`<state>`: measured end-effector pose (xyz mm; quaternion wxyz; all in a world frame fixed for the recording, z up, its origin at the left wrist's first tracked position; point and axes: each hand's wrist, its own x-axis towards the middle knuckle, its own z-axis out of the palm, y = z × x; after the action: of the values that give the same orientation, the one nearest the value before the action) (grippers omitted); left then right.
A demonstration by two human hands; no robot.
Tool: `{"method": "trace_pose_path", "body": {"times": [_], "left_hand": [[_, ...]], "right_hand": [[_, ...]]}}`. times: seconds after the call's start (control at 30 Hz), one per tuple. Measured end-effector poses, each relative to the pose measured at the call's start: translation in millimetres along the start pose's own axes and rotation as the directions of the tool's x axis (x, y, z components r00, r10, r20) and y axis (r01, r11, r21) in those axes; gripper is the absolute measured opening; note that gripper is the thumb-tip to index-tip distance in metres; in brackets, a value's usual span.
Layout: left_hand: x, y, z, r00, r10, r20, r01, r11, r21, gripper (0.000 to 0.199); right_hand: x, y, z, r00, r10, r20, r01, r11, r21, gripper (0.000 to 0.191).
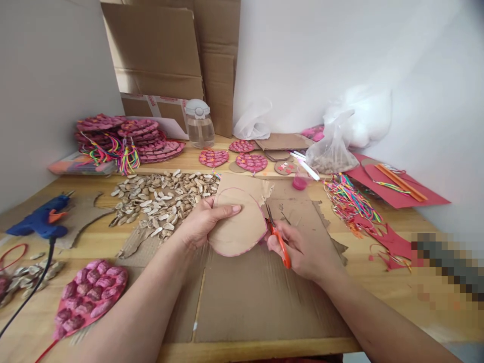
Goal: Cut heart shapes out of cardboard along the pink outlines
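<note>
My left hand (206, 219) grips a piece of cardboard (242, 224) by its left side, thumb lying on top. A pink-red curved outline is drawn on it; the lower edge is rounded along that line, while the top still has a straight-edged part. In my right hand (297, 249) is a pair of scissors (282, 244) with orange handles, fingers wrapped around them. Their dark blades point up and away, right at the cardboard's right edge. How far the blades are apart cannot be made out. Beneath both hands lies a flat cardboard sheet (242, 307).
Peanut shells (166, 199) spread behind my left hand. A blue glue gun (41, 217) and a pink shell-covered piece (91, 292) lie left. Stacked pink pieces (143, 133), a water bottle (199, 126) and a pink cup (300, 181) stand behind; colourful strings (355, 196) and red paper (395, 244) lie right.
</note>
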<state>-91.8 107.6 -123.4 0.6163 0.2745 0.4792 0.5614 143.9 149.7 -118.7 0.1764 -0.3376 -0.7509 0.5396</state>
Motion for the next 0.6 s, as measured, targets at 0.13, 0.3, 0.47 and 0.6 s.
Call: {"method": "trace_pose_path", "body": {"times": [0.13, 0.3, 0.47, 0.6], "left_hand": [[-2.6, 0.2, 4.1, 1.0, -0.024, -0.004, 0.024, 0.999, 0.028, 0.046], [-5.8, 0.2, 8.3, 1.0, -0.009, -0.002, 0.01, 0.996, 0.091, 0.042], [-7.4, 0.3, 10.1, 1.0, 0.009, -0.018, -0.007, 0.993, 0.118, 0.043], [-6.3, -0.2, 8.1, 1.0, -0.012, -0.01, 0.013, 0.994, 0.109, 0.041]], "right_hand": [[-2.6, -6.8, 0.2, 0.999, 0.015, 0.035, -0.015, 1.0, -0.002, 0.035], [-4.4, -11.9, 2.6, 0.999, -0.015, 0.043, 0.016, 1.0, -0.022, 0.029], [-4.7, -12.3, 1.1, 0.998, -0.017, 0.053, 0.019, 0.999, -0.03, 0.033], [-3.5, -1.8, 0.5, 0.997, -0.028, 0.069, 0.032, 0.998, -0.054, 0.032]]}}
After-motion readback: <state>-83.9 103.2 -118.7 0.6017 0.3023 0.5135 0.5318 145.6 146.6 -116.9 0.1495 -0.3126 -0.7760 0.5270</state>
